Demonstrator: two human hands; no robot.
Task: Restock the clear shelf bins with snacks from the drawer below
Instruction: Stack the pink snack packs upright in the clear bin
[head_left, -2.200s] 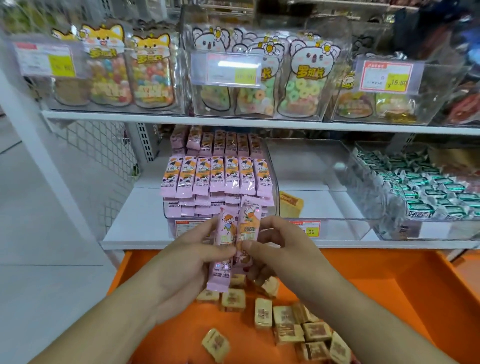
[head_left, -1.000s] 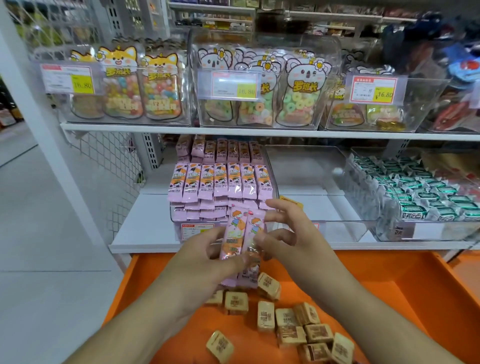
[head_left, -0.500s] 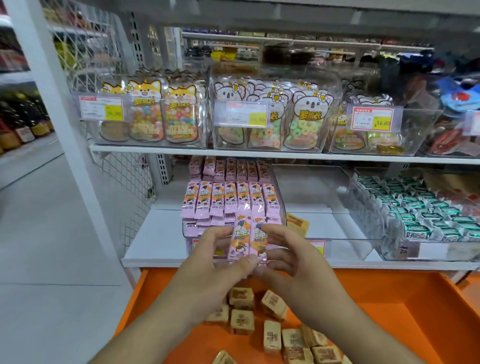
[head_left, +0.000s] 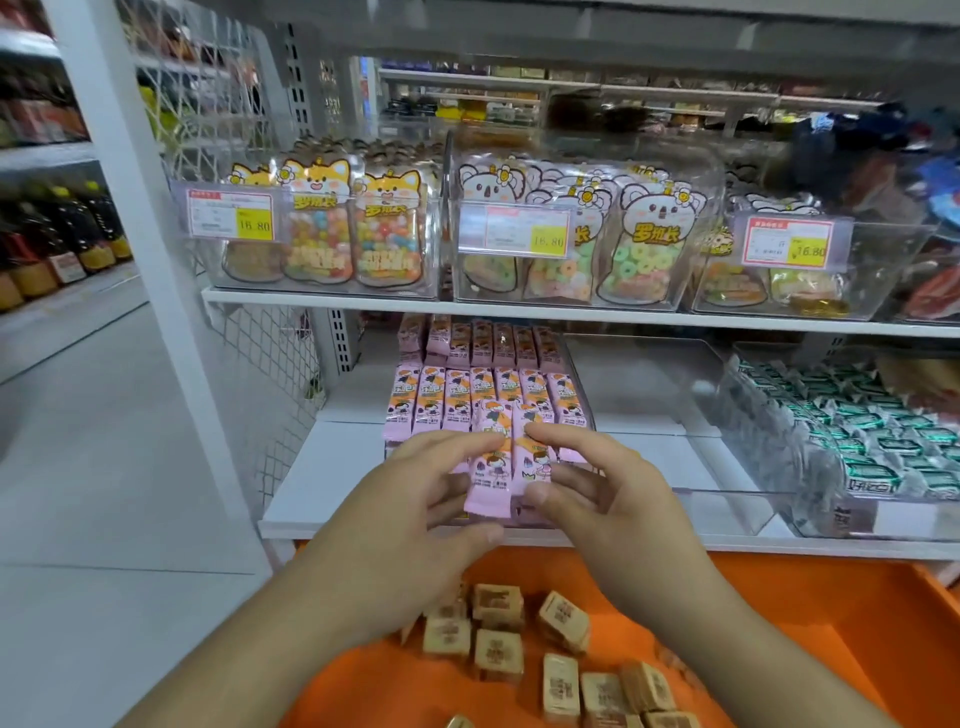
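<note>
Two pink snack packets (head_left: 506, 457) lie side by side at the front of the clear shelf bin (head_left: 582, 384), which holds rows of the same pink packets (head_left: 483, 395). My left hand (head_left: 421, 499) pinches the left packet and my right hand (head_left: 587, 483) pinches the right one, thumbs at their lower ends. Below, the orange drawer (head_left: 805, 613) stands pulled out, with several small tan wrapped snacks (head_left: 498, 649) loose in it.
To the right is a clear bin (head_left: 727, 499), then a bin of green-and-white wrapped candies (head_left: 857, 441). The shelf above carries clear bins of cartoon candy bags (head_left: 322, 234) with price tags. White shelf post (head_left: 130, 208) stands at left, aisle floor beyond.
Both hands have risen from above the drawer to the front of the pink-packet bin, carrying the two packets. The view has tilted upward.
</note>
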